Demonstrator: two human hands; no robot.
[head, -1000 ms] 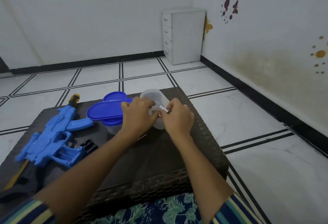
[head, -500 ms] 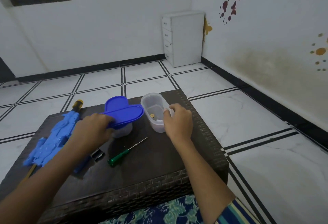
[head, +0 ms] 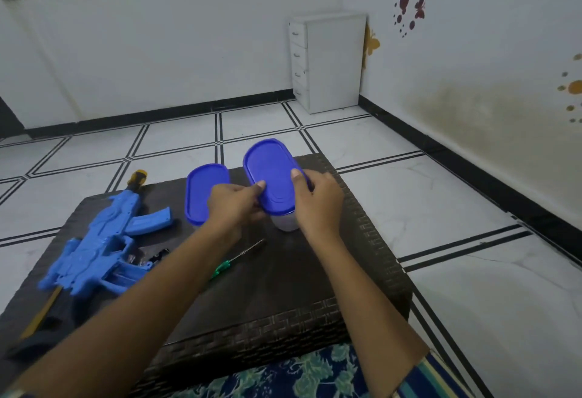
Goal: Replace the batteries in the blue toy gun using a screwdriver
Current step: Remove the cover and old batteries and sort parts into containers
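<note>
Pinched by the left hand (head: 234,205) and right hand (head: 316,207), the lid (head: 271,174) should be squared over the tub (head: 286,225) and pressed down evenly, the gun (head: 104,246) lying at the left and the screwdriver (head: 234,261) near the middle.

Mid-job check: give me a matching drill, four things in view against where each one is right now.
Things:
1. blue plastic toy gun
2. green-handled screwdriver
3. right blue oval lid
4. white drawer cabinet

Places:
A. in the room's far corner
B. held by left hand and right hand over the clear plastic container
C. lying on the left of the dark woven table
D. lying on the table between the forearms

Pairs: 1-C, 2-D, 3-B, 4-A
</note>
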